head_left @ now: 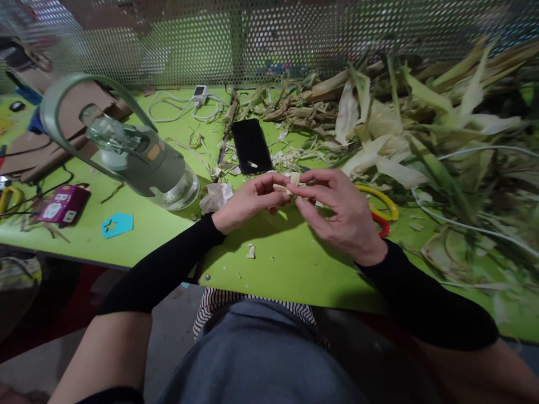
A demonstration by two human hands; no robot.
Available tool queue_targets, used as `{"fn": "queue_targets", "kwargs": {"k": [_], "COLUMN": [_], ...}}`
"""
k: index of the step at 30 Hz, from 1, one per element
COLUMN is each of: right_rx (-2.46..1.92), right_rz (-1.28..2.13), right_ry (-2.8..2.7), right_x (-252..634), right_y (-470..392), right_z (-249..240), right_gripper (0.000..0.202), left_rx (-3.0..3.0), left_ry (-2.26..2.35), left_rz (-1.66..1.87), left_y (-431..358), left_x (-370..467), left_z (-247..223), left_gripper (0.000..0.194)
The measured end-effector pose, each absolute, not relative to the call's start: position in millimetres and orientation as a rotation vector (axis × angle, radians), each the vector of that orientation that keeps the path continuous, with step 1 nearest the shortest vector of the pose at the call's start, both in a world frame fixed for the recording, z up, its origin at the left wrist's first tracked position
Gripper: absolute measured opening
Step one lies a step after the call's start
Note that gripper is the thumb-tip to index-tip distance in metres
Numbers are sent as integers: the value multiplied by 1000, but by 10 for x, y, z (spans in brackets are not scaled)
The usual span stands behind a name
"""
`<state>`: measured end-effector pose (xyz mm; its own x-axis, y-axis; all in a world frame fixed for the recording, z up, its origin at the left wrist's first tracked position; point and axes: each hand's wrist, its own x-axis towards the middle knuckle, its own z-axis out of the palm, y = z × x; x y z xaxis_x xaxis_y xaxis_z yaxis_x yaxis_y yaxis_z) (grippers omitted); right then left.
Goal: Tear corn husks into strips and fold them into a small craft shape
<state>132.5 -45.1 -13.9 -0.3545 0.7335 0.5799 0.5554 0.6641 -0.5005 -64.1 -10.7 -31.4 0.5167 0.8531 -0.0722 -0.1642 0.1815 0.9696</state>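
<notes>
My left hand (256,199) pinches one end of a small pale strip of corn husk (281,188) between thumb and fingers. Close beside it, my right hand (332,210) is closed on a short piece of husk (295,178) at its fingertips. Whether the two pieces are joined I cannot tell. Both hands hover over the green table (290,275), just in front of a black phone (251,146). Scissors with yellow and red handles (385,203) lie partly hidden behind my right hand. A crumpled white tissue (216,197) sits by my left wrist.
A large heap of corn husks (391,140) covers the right side. To the left stand a clear-based bottle with a green handle (138,151), a purple box (64,205) and a blue paper pentagon (117,225). A white charger with cable (199,95) lies before the perforated metal screen (189,45).
</notes>
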Motion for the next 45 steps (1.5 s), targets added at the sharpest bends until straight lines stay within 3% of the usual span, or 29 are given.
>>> {"fn": "queue_targets", "kwargs": {"k": [9, 17, 27, 45], "right_rx": [-1068, -1145, -1230, -1214], "right_rz": [652, 1093, 866, 978], "right_ry": [-1968, -1698, -1858, -1923], "right_x": [1299, 1325, 1340, 1352], "right_y": [-470, -333, -354, -324], "right_z": [-133, -280, -158, -221], "right_gripper": [30, 34, 29, 26], "left_rx": [1217, 1212, 1266, 1225], "left_ry": [756, 725, 741, 709], "left_rz": [862, 835, 785, 731], "left_y": [-133, -128, -119, -82], "left_x": [-652, -671, -725, -741], "left_z": [-273, -236, -181, -215], "left_gripper": [25, 34, 40, 34]}}
